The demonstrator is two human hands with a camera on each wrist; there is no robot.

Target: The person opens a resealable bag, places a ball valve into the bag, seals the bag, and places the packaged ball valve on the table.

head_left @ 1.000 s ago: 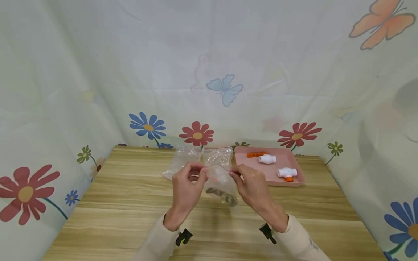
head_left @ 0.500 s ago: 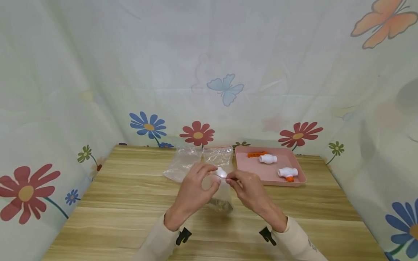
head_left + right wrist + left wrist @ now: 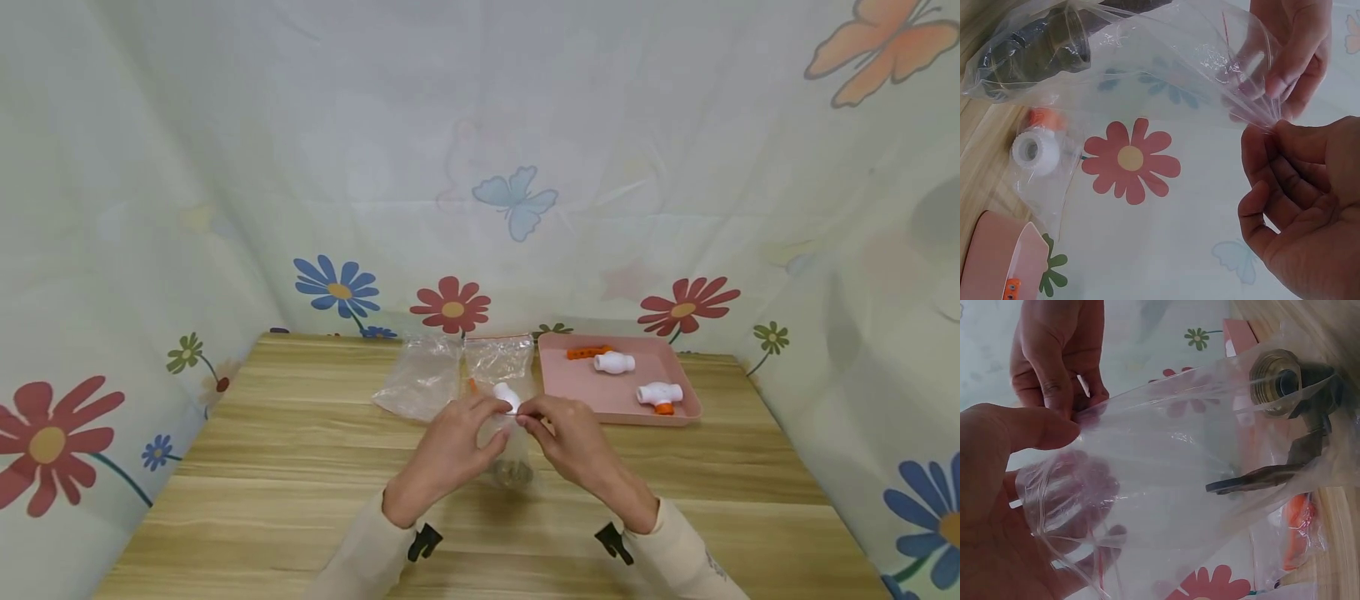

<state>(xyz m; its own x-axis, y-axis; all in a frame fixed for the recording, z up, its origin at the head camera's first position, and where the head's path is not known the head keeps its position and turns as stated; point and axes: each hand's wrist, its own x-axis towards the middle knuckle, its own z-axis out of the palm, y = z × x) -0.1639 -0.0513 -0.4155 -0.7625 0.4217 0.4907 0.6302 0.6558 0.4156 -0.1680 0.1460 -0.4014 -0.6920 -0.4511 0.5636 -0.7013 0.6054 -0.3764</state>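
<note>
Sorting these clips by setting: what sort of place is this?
Probably a small tabletop work booth: a flower-printed sheet closes in three sides of a wood-grain table, which bears a pink tray of white-and-orange fittings.

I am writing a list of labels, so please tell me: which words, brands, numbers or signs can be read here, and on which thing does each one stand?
No text can be read anywhere.
Held clear bag: no readable text.
Orange handle in the pink tray: dark spots, too small to tell.
Right sleeve: grey marks, too small to tell whether they are letters.
Wall cloth: printed pictures, no words seen.
</note>
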